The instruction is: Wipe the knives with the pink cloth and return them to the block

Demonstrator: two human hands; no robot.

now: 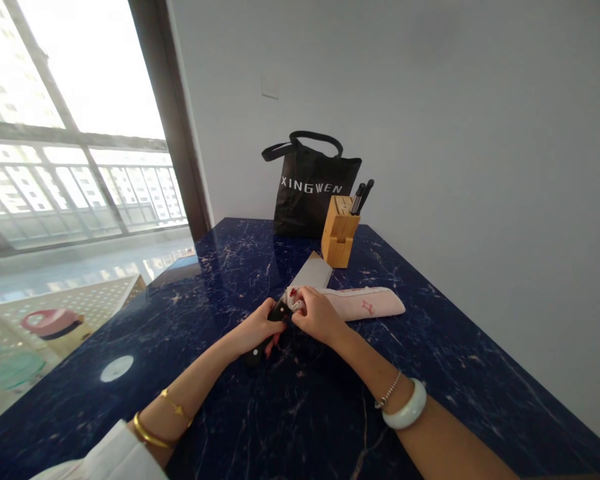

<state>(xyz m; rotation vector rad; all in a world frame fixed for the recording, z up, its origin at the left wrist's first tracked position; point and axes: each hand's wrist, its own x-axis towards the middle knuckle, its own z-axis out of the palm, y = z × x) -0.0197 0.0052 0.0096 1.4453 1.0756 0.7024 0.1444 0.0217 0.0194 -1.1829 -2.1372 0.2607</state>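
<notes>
Right, your left hand (260, 328) is curled tight around the black handle (258, 351) of the cleaver (314, 273), fingers wrapped closed with the thumb over the top, and that handle runs out below your palm towards you. Your right hand (317, 313) is closed too, fingertips pinched down on a bunched end of the pink cloth (367, 301), pressing it against the blade right where steel meets handle. The two hands sit just beside each other, almost touching.

That blade is broad, rectangular and flat, dull grey metal, lying low over the table (430, 347) and pointing away from you towards the knife block (339, 230). The cloth looks soft, pale pink with a small red mark, and it trails out to the right as a long flat strip on the tabletop.

The table is glossy dark blue stone with pale veins, catching the window light. The block is light wood, angular, with dark handles (361, 195) sticking out of its top. Behind it stands a black tote bag (307, 190) with white lettering, touching the wall. A pale bangle (407, 407) rings your right wrist, thin gold ones (153, 437) your left
</notes>
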